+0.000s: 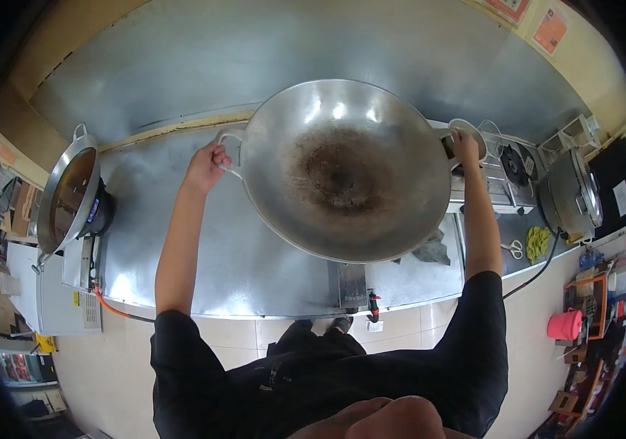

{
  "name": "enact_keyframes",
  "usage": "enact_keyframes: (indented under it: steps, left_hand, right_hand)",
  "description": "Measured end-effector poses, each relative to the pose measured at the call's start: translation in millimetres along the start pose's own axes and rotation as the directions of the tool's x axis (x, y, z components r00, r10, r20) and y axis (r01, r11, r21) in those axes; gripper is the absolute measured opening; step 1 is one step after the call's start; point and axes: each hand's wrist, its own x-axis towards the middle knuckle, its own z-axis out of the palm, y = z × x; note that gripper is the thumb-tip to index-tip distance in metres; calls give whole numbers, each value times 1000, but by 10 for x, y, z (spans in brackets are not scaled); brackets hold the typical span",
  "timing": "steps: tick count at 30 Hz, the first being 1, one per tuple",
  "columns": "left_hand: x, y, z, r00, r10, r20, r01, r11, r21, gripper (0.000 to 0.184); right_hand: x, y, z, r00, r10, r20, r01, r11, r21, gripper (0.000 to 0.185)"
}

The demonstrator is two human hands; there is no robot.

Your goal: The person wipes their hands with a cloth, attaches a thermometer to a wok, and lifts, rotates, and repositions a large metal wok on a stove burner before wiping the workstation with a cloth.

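A large metal wok [346, 172] is held over the steel counter, its inside turned up toward me. The bottom carries a dark brown, burnt-looking patch. My left hand [209, 167] is closed around the loop handle [232, 134] on the wok's left side. On the opposite side, my right hand [465, 146] is closed at the other handle, which the fingers largely cover. Just behind that hand shows a round, pale, bowl-like thing [480, 133]. Whether the wok rests on anything underneath cannot be seen.
Another wok [49, 212] with brown liquid stands at the left. To the right are a gas stove [512, 165], a large lidded pot [563, 192], scissors [516, 249] and a yellow-green cloth [538, 243]. A grey cloth [434, 249] lies on the steel counter [148, 241]. A metal wall rises behind.
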Motion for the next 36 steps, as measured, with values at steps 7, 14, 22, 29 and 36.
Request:
enact_keyframes:
  steps: [7,14,22,29,36]
  left_hand:
    - [-881,-209,312,986,92,-138,-100,993,-57,19]
    - [-1782,-850,720,967,194,-166,-228,949,-219,24]
    - [-2642,-1555,1374,991,131,-37,-136,964,-227,31]
    - [-2810,-2288,1763,989,98,111,-57,943,-327,23]
    - [-2763,-2895,2186,984,14,175,42,949,-312,33]
  right_hand:
    - [-170,73,21,993,-63,96,69,995,-65,44]
    - [-1108,-297,-656,804,159,573,-444,801,401,40]
    - [-2413,-550,-909,874,135,467,-424,680,598,52]
    - [-3061,-638,-1163,934,115,337,-340,573,746,51]
    - [-3484,-893,-1288,985,-32,172,-126,552,824,30]
